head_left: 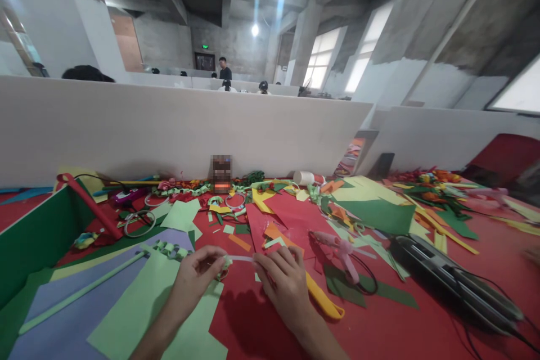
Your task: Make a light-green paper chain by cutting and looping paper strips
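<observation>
My left hand (201,268) is closed in a pinch on a small light green paper curl (228,262). A pale narrow strip (241,259) stretches from there to my right hand (283,277), whose fingertips are closed on its other end. Left of my left hand, a chain of green paper curls (169,250) lies by the top end of a light green stick (84,291). Light green paper sheets (135,304) lie below it. A yellow-handled tool (323,297) lies just right of my right hand, its other end hidden behind the hand.
A pink glue gun (343,253) with a black cord lies to the right, before a long black device (458,281) with cables. Paper scraps cover the red table (379,334). A green box wall (37,230) stands at left; a white partition (169,129) runs behind. People are beyond it.
</observation>
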`<state>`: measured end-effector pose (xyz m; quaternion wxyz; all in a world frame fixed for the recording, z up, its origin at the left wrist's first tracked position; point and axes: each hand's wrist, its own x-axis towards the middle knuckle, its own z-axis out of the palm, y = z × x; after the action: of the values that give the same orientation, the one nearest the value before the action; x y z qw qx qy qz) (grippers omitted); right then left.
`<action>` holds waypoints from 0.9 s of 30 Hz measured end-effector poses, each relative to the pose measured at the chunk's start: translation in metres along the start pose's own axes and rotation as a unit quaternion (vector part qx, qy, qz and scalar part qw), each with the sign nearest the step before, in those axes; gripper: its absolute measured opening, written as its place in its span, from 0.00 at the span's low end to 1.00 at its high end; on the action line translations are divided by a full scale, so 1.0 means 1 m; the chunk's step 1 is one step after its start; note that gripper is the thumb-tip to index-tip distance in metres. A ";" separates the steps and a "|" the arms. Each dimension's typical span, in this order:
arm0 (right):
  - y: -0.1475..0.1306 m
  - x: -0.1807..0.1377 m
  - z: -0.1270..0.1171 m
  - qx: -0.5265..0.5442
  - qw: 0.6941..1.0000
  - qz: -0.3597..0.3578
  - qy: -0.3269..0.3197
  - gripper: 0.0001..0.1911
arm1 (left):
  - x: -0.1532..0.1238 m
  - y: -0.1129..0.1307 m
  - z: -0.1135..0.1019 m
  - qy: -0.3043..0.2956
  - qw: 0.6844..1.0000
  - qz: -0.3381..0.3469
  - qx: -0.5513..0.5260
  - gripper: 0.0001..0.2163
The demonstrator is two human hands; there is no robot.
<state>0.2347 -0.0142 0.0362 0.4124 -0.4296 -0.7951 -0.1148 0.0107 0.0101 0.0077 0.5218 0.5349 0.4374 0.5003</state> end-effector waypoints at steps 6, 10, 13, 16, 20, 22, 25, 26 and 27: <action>-0.001 -0.001 0.000 0.044 0.998 0.031 0.013 0.07 | -0.003 0.004 0.002 0.005 1.000 0.002 0.025 0.15; -0.002 -0.002 0.001 0.072 0.996 0.049 0.021 0.07 | -0.005 0.010 0.004 0.014 1.000 0.005 0.025 0.16; -0.002 -0.002 0.002 0.086 0.995 0.055 0.022 0.07 | -0.005 0.012 0.005 0.019 0.999 0.009 0.031 0.16; -0.002 -0.003 0.004 0.099 0.993 0.059 0.009 0.07 | -0.005 0.013 0.004 0.025 0.998 0.022 0.051 0.16; -0.001 -0.004 0.007 0.104 0.993 0.058 -0.018 0.07 | -0.005 0.014 0.000 0.040 0.994 0.045 0.087 0.14; -0.001 -0.005 0.007 0.087 0.994 0.058 -0.037 0.08 | -0.005 0.015 -0.001 0.049 0.992 0.056 0.106 0.13; 0.000 -0.006 0.007 0.043 0.995 0.045 -0.074 0.10 | -0.005 0.013 -0.002 0.049 0.989 0.063 0.121 0.11; 0.001 -0.007 0.008 0.033 0.995 0.039 -0.084 0.10 | -0.005 0.013 -0.001 0.047 0.990 0.062 0.118 0.11; 0.001 -0.008 0.009 0.028 0.995 0.036 -0.089 0.10 | -0.004 0.012 -0.001 0.045 0.991 0.059 0.111 0.11</action>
<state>0.2330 -0.0137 0.0245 0.3556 -0.4545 -0.8157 -0.0388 0.0084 0.0050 0.0190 0.4080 0.5915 0.4810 0.5022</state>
